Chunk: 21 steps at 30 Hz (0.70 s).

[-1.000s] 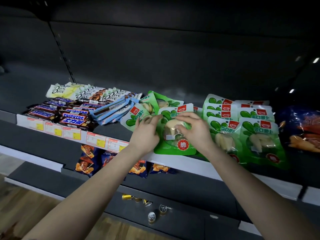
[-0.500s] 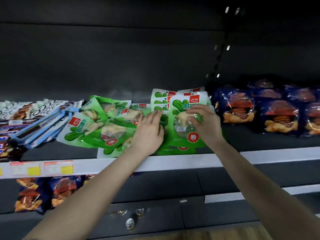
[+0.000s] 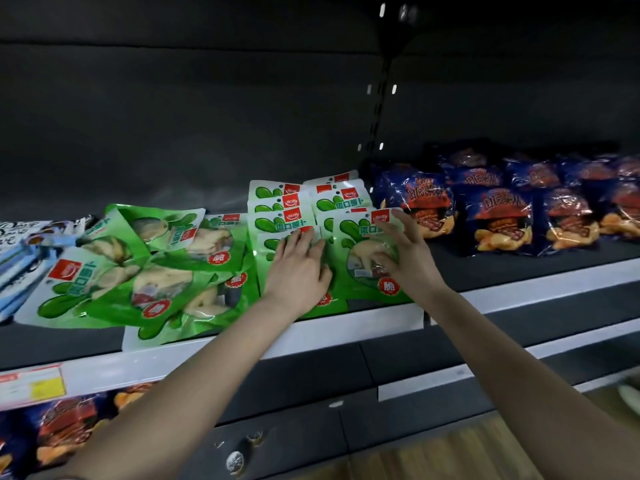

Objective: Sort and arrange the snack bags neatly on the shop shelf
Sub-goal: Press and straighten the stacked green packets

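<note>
Our left grip (image 3: 298, 268) lies flat, fingers straight, pressing on the near end of a row of green bags (image 3: 277, 209). Our right grip (image 3: 405, 258) is spread wide over the front bag (image 3: 349, 230) of the neighbouring row and holds nothing; it rests on the bag's clear window. Both rows run away from the fingertips towards the back of the shelf (image 3: 363, 327), overlapping like tiles.

We judge that the step in hand is squaring these two rows, pressing the front bags flat and in line. Left of the left grip, a loose heap (image 3: 156, 271) of the same green bags lies askew, some tilted, one hanging over the shelf edge. The next move likely calls for lifting those one at a time and laying them onto the rows, label up, top edge away from us.

The green bags carry a red logo square, too small to read, the green characters 爽口萝卜, and a red round seal (image 3: 389, 286) reading 脆. Right of the right grip, blue bags (image 3: 495, 216) stand in ranks; the characters on their red bands are too blurred to read. Far left and below, a price tag (image 3: 41, 386) shows a yellow patch, its print illegible.
</note>
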Available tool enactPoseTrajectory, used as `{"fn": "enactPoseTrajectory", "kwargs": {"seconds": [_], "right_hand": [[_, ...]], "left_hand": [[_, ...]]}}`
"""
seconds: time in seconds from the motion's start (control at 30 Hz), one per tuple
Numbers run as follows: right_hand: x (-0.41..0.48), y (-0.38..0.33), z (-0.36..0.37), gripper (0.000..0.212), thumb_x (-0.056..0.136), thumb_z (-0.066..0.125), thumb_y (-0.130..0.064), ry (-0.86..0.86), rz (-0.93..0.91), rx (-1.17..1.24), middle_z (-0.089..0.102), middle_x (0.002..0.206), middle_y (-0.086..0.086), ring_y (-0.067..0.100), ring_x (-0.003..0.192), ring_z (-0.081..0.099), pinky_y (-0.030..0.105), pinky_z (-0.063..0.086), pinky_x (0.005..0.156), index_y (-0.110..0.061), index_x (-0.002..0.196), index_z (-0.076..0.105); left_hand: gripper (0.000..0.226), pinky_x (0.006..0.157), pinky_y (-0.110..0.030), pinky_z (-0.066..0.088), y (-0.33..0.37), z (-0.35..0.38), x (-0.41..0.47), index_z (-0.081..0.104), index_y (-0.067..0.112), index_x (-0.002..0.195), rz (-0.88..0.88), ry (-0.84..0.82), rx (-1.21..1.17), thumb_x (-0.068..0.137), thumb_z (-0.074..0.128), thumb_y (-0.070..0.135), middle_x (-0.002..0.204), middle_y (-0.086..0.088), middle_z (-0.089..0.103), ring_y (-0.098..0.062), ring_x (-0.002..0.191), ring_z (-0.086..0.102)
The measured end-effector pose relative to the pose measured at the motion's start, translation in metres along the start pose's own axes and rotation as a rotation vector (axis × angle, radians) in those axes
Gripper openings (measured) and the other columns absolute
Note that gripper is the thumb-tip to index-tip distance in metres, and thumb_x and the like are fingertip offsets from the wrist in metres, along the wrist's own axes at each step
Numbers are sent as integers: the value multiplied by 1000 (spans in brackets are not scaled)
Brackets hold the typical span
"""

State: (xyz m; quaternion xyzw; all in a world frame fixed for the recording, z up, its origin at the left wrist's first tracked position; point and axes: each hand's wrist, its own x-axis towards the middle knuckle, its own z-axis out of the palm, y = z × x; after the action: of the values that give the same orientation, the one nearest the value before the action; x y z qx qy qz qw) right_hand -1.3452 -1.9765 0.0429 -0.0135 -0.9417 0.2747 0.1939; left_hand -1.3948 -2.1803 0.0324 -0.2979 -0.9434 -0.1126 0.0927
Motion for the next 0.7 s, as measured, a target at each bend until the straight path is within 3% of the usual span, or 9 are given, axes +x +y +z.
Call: {"fn": "enactPoseTrajectory", "kwargs": {"seconds": [0.13, 0.27, 0.33, 0.43, 0.57, 0.7], "right_hand": [[7, 4, 6, 53, 92, 58, -15, -159, -59, -63, 7, 157, 3, 21, 143, 17, 6, 16, 99, -17, 142, 39], [9, 9, 15, 50, 96, 46, -8, -246, -69, -117, 4, 158, 3, 30, 145, -8, 35, 12, 115, -19, 144, 35], [9, 10, 17, 53, 94, 43, 0, -251, -90, -107, 9, 157, 3, 34, 143, -13, 40, 4, 116, -19, 143, 36], [8, 12, 18, 54, 88, 41, 6, -250, -132, -71, 19, 155, 5, 36, 143, -11, 40, -2, 118, -16, 138, 45], [7, 13, 17, 51, 89, 40, -2, -244, -111, -61, 23, 155, -1, 26, 145, -11, 41, 5, 119, -23, 135, 49], [7, 11, 17, 45, 90, 48, -13, -190, -154, -142, 34, 151, -1, 20, 145, 12, 45, 12, 118, -27, 133, 52]], "left_hand": [[59, 115, -38, -7, -1, 7, 1, 24, 14, 148, -12, -15, 70, 96, 30, 42, 159, -11, 6, -26, 146, 0], [59, 116, -39, -5, -1, 11, 2, 26, 14, 147, -31, 1, 79, 96, 28, 43, 159, -10, 6, -25, 146, 0], [59, 116, -38, -6, -1, 12, 2, 27, 14, 147, -33, 13, 82, 96, 28, 43, 159, -11, 6, -25, 146, 1], [59, 116, -38, -6, -1, 13, 1, 28, 15, 147, -36, 28, 74, 96, 29, 44, 158, -12, 6, -25, 146, 2], [59, 115, -37, -7, -1, 13, -1, 28, 14, 147, -41, 41, 64, 96, 30, 43, 158, -13, 5, -25, 146, 3], [58, 116, -37, -6, 0, 13, 0, 28, 15, 147, -41, 44, 75, 96, 29, 44, 158, -14, 5, -26, 146, 4]]}}
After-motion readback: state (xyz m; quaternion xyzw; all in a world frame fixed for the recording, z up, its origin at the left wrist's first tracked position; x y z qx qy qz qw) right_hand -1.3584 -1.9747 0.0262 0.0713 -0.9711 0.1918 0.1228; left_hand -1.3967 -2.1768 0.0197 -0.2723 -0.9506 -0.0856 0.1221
